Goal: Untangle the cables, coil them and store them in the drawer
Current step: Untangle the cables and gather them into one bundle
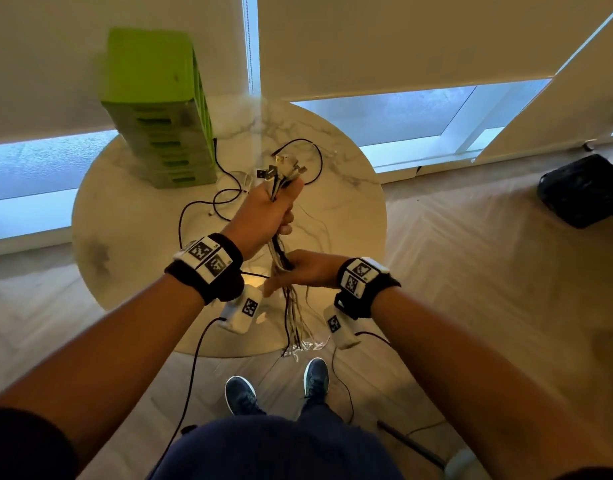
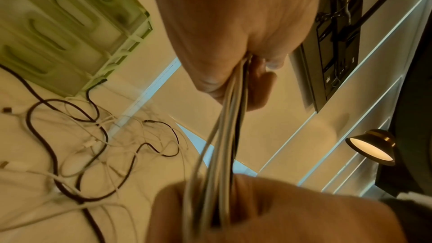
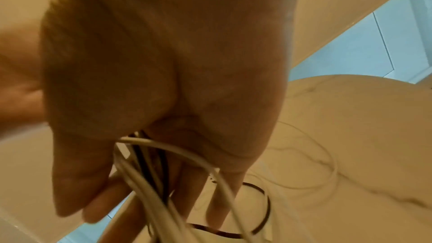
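Several cables hang as one bundle above the round bench. The left hand has its grip closed round them just below the plugs; the right hand, fingers loosely curled, encircles the strands lower down. Light, limp and slippery, they should comb out best held near the plugs.

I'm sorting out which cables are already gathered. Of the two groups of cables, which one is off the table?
The cable bundle gripped by the left hand and threaded through the right hand; the loose cables lie tangled on the marble table.
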A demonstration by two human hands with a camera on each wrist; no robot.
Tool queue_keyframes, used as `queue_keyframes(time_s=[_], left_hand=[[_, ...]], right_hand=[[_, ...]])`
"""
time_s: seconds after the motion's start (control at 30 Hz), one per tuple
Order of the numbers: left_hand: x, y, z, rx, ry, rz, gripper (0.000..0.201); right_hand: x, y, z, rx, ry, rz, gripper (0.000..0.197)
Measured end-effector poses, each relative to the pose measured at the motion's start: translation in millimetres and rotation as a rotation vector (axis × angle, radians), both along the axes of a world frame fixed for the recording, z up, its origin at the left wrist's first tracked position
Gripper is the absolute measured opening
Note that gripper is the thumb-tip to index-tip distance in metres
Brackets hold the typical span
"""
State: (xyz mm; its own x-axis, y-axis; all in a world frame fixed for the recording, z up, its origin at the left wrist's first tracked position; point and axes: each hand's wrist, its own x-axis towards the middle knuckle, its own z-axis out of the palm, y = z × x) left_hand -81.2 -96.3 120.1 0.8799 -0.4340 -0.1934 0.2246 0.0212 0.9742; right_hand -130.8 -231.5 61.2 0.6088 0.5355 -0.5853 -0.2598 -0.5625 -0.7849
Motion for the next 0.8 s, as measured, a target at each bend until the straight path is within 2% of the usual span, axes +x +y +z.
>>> queue_keyframes(time_s=[0.07,0.13,0.23,0.3,0.33,0.4,0.47,0.53,0.63,0.8], left_hand=[[1.6,13.1,2.5,0.036,-0.022,-0.02,0.023],[2.0,29.2,0.9,0.071,-0.04,-0.077,0.023],[3.2,46.0,-2.6,0.081,-0.046,-0.093,0.022],[8.4,51.2,0.8,0.061,-0.05,-0.018,0.025],[12.1,53.2,4.8,0.016,-0.04,0.019,0.026],[21.1,59.6,13.9,-0.104,0.015,0.083,0.03],[28.5,70.2,19.9,-0.178,0.09,0.159,0.034],[31.3,80.8,19.8,-0.194,0.129,0.24,0.034],[31.9,96.7,10.3,-0.183,0.15,0.347,0.035],[36.1,117.0,-2.5,-0.132,0.123,0.388,0.037]], right_hand=[[3.7,-6.5,-7.2,-0.009,0.081,-0.002,0.026],[14.6,-21.3,-9.3,-0.132,0.036,-0.068,0.032],[36.7,-34.6,-10.2,-0.429,-0.315,-0.304,0.03],[42.1,-25.1,-10.8,-0.538,-0.527,-0.442,0.026],[42.8,-16.7,-12.0,-0.545,-0.561,-0.465,0.023],[40.4,0.6,-14.1,-0.464,-0.445,-0.39,0.02],[32.1,19.4,-16.4,-0.283,-0.223,-0.208,0.027],[23.0,38.8,-19.2,-0.182,-0.119,-0.049,0.034],[14.1,63.4,-27.7,-0.157,-0.118,0.039,0.034],[12.4,74.4,-21.3,-0.187,-0.145,0.112,0.037]])
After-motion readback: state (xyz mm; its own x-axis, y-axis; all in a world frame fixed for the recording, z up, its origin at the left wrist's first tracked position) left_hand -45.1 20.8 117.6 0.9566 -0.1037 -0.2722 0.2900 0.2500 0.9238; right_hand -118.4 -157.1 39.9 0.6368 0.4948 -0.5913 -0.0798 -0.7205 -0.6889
